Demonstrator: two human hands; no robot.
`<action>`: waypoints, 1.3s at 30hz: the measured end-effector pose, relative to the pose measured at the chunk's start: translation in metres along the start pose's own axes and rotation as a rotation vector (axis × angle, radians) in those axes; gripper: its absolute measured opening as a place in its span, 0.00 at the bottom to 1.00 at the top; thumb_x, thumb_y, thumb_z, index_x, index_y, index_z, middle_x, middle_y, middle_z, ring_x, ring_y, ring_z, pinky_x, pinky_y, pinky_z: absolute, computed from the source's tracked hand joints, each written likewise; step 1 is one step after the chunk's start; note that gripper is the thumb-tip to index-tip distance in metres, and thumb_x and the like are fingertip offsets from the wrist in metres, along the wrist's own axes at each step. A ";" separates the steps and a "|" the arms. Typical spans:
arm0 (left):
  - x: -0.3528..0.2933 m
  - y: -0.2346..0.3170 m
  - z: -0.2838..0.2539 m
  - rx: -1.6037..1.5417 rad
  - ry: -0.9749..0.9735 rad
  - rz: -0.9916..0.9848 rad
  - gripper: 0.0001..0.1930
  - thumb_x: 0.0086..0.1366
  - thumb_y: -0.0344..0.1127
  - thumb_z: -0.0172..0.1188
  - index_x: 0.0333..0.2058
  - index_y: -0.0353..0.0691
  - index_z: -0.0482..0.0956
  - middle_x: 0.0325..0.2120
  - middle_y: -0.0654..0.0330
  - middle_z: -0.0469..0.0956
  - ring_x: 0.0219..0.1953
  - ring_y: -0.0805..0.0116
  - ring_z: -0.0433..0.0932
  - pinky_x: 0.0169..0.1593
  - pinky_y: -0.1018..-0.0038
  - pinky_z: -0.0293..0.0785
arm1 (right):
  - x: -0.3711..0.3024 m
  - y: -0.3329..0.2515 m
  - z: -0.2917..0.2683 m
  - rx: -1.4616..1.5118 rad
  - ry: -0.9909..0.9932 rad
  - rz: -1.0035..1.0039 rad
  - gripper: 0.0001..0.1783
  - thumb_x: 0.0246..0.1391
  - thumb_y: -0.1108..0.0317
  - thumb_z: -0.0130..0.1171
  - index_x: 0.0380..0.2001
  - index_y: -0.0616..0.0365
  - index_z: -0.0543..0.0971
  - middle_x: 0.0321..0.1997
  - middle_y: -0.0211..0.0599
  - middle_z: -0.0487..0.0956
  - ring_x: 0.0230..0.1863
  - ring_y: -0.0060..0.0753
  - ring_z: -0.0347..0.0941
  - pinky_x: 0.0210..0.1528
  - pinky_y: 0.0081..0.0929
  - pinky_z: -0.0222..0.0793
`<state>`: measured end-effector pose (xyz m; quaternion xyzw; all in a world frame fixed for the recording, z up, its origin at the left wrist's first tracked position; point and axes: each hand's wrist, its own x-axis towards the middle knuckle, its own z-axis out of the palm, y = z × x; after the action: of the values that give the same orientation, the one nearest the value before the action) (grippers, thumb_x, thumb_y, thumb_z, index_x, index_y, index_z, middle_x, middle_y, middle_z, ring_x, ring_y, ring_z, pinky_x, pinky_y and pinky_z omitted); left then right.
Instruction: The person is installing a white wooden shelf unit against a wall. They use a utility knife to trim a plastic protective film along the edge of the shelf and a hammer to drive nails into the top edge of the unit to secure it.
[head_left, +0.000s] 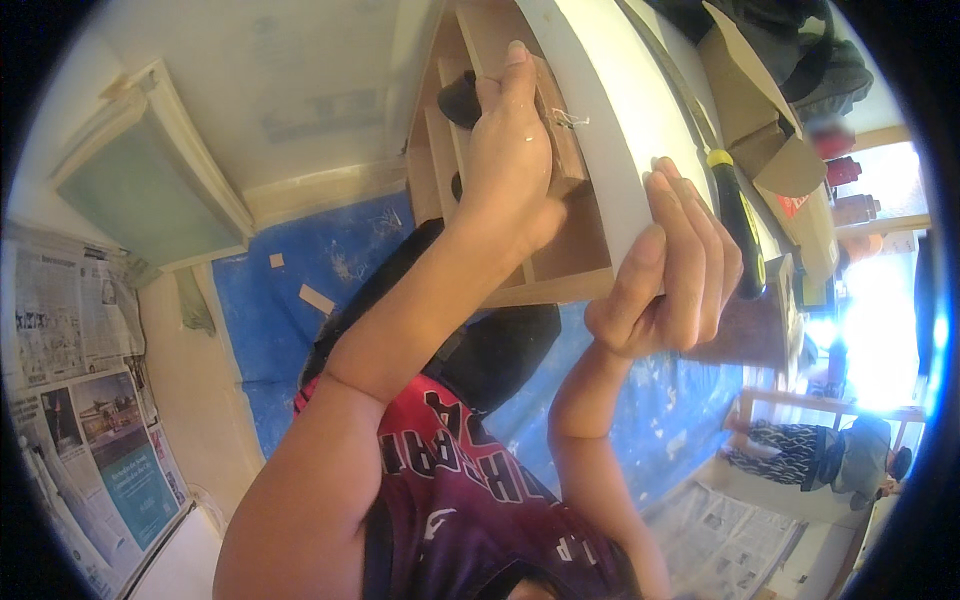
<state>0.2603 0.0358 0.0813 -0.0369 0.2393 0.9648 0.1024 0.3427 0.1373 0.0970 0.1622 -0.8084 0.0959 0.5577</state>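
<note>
A wooden cabinet-like unit (560, 290) with inner compartments and a white panel (620, 110) along one side stands before me. Up at its open side my left hand (510, 140) is closed round a reddish-brown wooden block (568, 150), thumb extended along it; pale shavings or threads cling to the block. Lower right, my right hand (680, 265) curls over the near edge of the white panel, thumb on the inner side and fingers on the outer. Beside those fingers lies a long thin-bladed tool (738, 215) with a black and yellow handle. Dark round objects (460, 100) show behind my left hand.
An open cardboard box (760, 120) and dark bags (840, 80) are at the upper right. Blue sheeting (300, 260) covers the floor, with scraps on it. A framed panel (150, 175) leans at left above newspapers (90, 400). Another person (820, 455) is at the far right.
</note>
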 end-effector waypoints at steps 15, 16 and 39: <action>-0.014 -0.008 -0.009 0.004 -0.097 0.008 0.32 0.78 0.60 0.41 0.64 0.37 0.57 0.53 0.53 0.72 0.54 0.66 0.76 0.58 0.68 0.74 | 0.001 0.002 0.002 0.033 0.018 -0.037 0.18 0.60 0.61 0.55 0.39 0.62 0.88 0.41 0.44 0.88 0.45 0.42 0.84 0.53 0.34 0.74; -0.015 -0.009 -0.011 -0.004 -0.105 0.018 0.33 0.78 0.61 0.40 0.65 0.37 0.57 0.54 0.52 0.72 0.54 0.66 0.75 0.58 0.68 0.74 | -0.001 0.001 0.004 0.043 0.019 -0.034 0.18 0.61 0.61 0.54 0.39 0.63 0.88 0.41 0.45 0.88 0.45 0.42 0.84 0.53 0.34 0.74; -0.017 -0.001 0.000 0.023 -0.005 0.083 0.27 0.79 0.57 0.41 0.59 0.40 0.68 0.52 0.55 0.77 0.52 0.61 0.80 0.54 0.59 0.79 | -0.002 -0.001 0.010 0.077 0.076 -0.022 0.17 0.60 0.62 0.54 0.38 0.62 0.88 0.39 0.43 0.88 0.43 0.42 0.84 0.52 0.35 0.74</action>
<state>0.2771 0.0338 0.0829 -0.0233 0.2515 0.9655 0.0632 0.3345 0.1334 0.0916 0.1886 -0.7805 0.1272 0.5823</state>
